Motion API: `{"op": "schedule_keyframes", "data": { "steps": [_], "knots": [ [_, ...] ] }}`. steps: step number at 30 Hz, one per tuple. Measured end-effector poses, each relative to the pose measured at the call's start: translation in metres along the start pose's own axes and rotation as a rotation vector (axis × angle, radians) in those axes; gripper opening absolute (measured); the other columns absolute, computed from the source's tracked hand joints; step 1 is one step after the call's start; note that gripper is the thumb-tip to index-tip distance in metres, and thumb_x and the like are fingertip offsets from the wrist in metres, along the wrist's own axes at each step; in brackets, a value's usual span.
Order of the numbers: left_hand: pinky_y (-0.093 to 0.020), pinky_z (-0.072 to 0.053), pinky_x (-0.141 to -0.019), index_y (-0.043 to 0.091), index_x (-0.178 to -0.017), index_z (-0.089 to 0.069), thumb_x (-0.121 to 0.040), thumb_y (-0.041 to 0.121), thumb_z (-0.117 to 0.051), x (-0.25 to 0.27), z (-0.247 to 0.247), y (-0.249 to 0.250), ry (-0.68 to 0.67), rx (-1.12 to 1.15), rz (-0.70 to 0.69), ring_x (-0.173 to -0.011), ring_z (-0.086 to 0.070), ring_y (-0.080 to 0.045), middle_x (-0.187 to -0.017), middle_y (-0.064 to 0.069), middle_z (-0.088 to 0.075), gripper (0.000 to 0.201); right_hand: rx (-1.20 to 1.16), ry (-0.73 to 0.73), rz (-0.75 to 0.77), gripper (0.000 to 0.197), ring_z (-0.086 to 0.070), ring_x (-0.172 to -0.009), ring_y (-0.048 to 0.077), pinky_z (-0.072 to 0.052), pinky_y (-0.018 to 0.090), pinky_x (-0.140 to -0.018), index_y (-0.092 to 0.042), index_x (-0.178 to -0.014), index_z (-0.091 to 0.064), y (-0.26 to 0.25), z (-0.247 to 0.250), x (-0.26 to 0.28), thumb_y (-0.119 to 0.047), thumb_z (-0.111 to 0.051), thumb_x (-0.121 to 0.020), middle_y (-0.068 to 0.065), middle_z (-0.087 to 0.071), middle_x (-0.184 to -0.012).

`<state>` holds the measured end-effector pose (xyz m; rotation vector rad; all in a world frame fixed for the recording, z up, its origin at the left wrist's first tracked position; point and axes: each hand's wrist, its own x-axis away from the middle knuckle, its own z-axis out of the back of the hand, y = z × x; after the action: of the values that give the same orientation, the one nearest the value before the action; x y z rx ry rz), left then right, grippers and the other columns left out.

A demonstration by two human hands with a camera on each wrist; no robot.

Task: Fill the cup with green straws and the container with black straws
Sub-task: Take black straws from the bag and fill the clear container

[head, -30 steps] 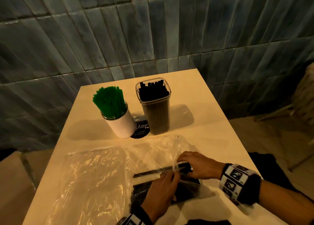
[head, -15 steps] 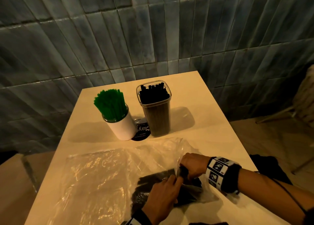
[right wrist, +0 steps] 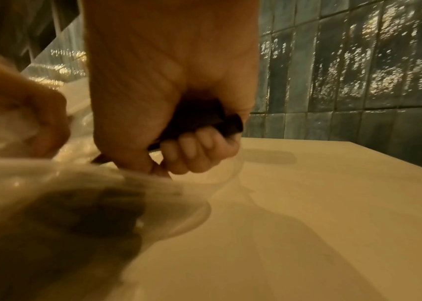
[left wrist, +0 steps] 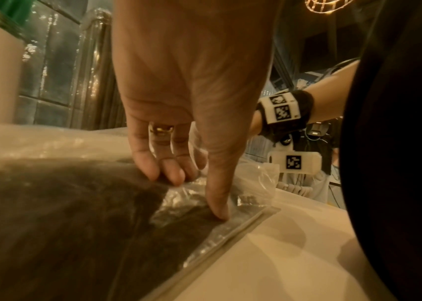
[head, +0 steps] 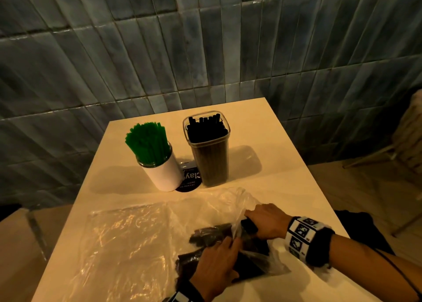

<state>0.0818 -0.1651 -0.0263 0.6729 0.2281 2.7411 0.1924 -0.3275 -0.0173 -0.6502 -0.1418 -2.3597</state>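
Closest to the person, the left hand [head: 218, 264] presses down on a clear plastic bag [head: 253, 259] of black straws [head: 206, 233] lying on the bench [head: 285, 176]; in the left wrist view its fingers [left wrist: 216, 195] are fairly straight, tips pushing on the film near the bag's sealed edge. I take this as pinning the bag so it does not slide while the other hand pulls.

Just beyond it, the right hand [head: 266, 223] is clamped round a bundle of black straws at the bag's open mouth, fingers [right wrist: 197, 150] curled under them. The two hands are nearly touching. The gripped bundle lies almost flat, its long axis running roughly left to right across the bench, with one end poking out past the fist towards the wall side.

To the left, a second clear bag [head: 118, 247] lies flat and looks empty.

Farther back, the white cup [head: 165, 173] stands upright, packed with green straws [head: 148, 141] that fan upward and lean slightly left. Beside it, the tall clear container [head: 211, 160] stands upright with black straws on end inside, tips at the rim. A dark round label or coaster [head: 189, 180] sits between them. Both vessels look close to full, so this seems a late top-up.
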Motion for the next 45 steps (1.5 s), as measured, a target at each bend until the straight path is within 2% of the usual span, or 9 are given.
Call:
{"op": "schedule_keyframes", "data": {
  "steps": [16, 22, 26, 32, 35, 38, 40, 42, 45],
  "knots": [
    [-0.042, -0.043, -0.094, 0.023, -0.123, -0.039, -0.079, 0.038, -0.068, -0.011, 0.005, -0.016, -0.068, 0.17, -0.055, -0.112, -0.05, -0.025, -0.127, -0.003, -0.048, 0.055, 0.023, 0.009, -0.093, 0.026, -0.056, -0.104, 0.028, -0.038, 0.032, -0.072, -0.021, -0.112, -0.051, 0.038, 0.023, 0.05, -0.035, -0.05, -0.09, 0.008, -0.061, -0.111],
    [-0.044, -0.043, -0.095, 0.019, -0.138, -0.027, -0.08, 0.04, -0.067, -0.009, 0.004, -0.015, -0.057, 0.152, -0.046, -0.117, -0.049, -0.028, -0.134, -0.006, -0.044, 0.073, 0.013, -0.101, -0.191, 0.021, -0.055, -0.107, 0.024, -0.038, 0.03, -0.074, -0.026, -0.108, -0.056, 0.06, 0.043, 0.061, -0.031, -0.051, -0.088, 0.004, -0.059, -0.113],
    [-0.042, -0.038, -0.103, 0.024, -0.139, -0.025, -0.077, 0.046, -0.068, -0.012, 0.005, -0.017, -0.095, 0.242, -0.052, -0.12, -0.047, -0.023, -0.135, -0.002, -0.044, 0.078, -0.02, -0.136, -0.29, 0.015, -0.056, -0.09, 0.014, -0.046, 0.025, -0.076, -0.032, -0.099, -0.059, 0.084, 0.085, 0.093, -0.03, -0.051, -0.087, -0.009, -0.055, -0.092],
    [-0.045, -0.038, -0.104, 0.041, -0.138, -0.015, -0.073, 0.058, -0.066, -0.016, 0.014, -0.011, -0.123, 0.246, -0.077, -0.12, -0.048, -0.024, -0.138, -0.001, -0.041, 0.084, -0.024, 0.089, -0.415, 0.017, -0.054, -0.083, 0.011, -0.04, 0.022, -0.069, -0.039, -0.106, -0.056, 0.077, 0.138, 0.126, -0.035, -0.052, -0.09, -0.012, -0.045, -0.078],
    [-0.039, -0.039, -0.1, 0.043, -0.141, -0.013, -0.073, 0.069, -0.058, -0.009, 0.032, 0.003, 0.112, 0.247, -0.107, -0.12, -0.042, -0.018, -0.131, 0.004, -0.04, 0.085, 0.022, 0.174, -0.372, 0.023, -0.059, -0.093, 0.015, -0.042, 0.024, -0.071, -0.038, -0.111, -0.056, 0.056, 0.141, 0.12, -0.03, -0.049, -0.09, -0.006, -0.054, -0.09],
    [-0.026, -0.048, -0.082, 0.034, -0.134, -0.033, -0.073, 0.067, -0.056, -0.007, 0.051, 0.011, 0.632, 0.179, -0.09, -0.104, -0.044, -0.013, -0.115, 0.006, -0.043, 0.073, 0.123, 0.192, -0.291, 0.029, -0.058, -0.102, 0.019, -0.037, 0.026, -0.073, -0.035, -0.117, -0.053, 0.036, 0.137, 0.109, -0.028, -0.046, -0.09, -0.003, -0.059, -0.107],
    [-0.026, -0.044, -0.085, 0.027, -0.13, -0.039, -0.069, 0.061, -0.06, -0.014, 0.061, 0.009, 0.847, 0.154, -0.093, -0.106, -0.041, -0.015, -0.12, 0.002, -0.043, 0.072, 0.165, 0.209, -0.205, 0.029, -0.056, -0.103, 0.02, -0.032, 0.026, -0.072, -0.032, -0.118, -0.052, 0.019, 0.139, 0.103, -0.027, -0.046, -0.09, -0.001, -0.058, -0.111],
    [-0.033, -0.046, -0.091, 0.027, -0.124, -0.044, -0.068, 0.051, -0.064, -0.022, 0.074, 0.002, 0.904, 0.153, -0.088, -0.11, -0.045, -0.017, -0.12, 0.0, -0.051, 0.065, 0.183, 0.263, -0.097, 0.025, -0.056, -0.099, 0.022, -0.031, 0.027, -0.07, -0.029, -0.112, -0.054, 0.002, 0.145, 0.101, -0.027, -0.047, -0.089, 0.0, -0.059, -0.106],
    [-0.027, -0.054, -0.052, 0.032, -0.093, -0.049, -0.074, 0.043, -0.058, -0.021, 0.091, -0.015, 0.934, 0.181, -0.125, -0.062, -0.059, -0.008, -0.075, 0.008, -0.065, 0.025, 0.112, 0.315, 0.005, 0.027, -0.056, -0.093, 0.016, -0.035, 0.029, -0.069, -0.033, -0.111, -0.055, -0.011, 0.165, 0.107, -0.043, -0.056, -0.086, -0.005, -0.06, -0.098]
  ]
}}
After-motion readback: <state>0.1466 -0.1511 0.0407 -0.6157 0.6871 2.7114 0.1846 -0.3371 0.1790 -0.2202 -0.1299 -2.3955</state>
